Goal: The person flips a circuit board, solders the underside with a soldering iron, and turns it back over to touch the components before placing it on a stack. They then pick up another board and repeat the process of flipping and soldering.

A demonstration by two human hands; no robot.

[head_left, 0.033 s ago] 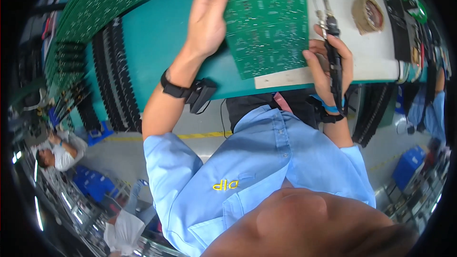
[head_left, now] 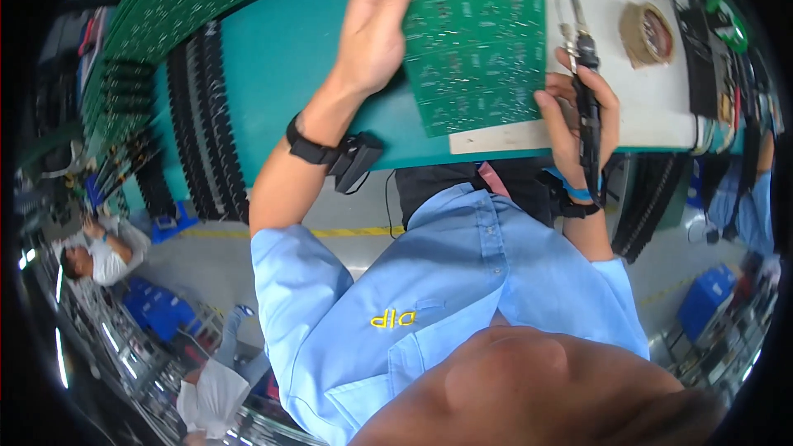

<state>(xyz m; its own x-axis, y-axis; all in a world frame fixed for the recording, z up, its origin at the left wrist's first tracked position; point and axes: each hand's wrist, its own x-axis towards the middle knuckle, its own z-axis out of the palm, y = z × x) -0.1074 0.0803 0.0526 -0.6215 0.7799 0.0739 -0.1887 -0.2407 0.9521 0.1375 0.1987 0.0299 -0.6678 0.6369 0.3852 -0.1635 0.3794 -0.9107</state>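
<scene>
A green circuit board point(head_left: 477, 49) covered with small shiny solder points is held above the bench, its top end cut off by the picture's edge. My left hand point(head_left: 376, 37) grips its left edge, thumb on the upper face and the other fingers partly hidden. In my right hand point(head_left: 582, 116) is a soldering iron point(head_left: 587, 74) with a black handle. Its metal tip points away from me, and a thin metal tube runs beside it. The thumb of that hand is close to the board's right edge; whether it touches I cannot tell.
A teal mat point(head_left: 281, 41) covers the bench, with black slotted racks point(head_left: 206, 116) on its left. More green boards point(head_left: 178, 8) stand at the far left. A roll of tape point(head_left: 647, 35) lies on the white surface at right, near a black box point(head_left: 702, 74). Other people are in the background.
The bench, board and both hands appear slightly further right in the picture. My grip on the board and on the soldering iron looks the same.
</scene>
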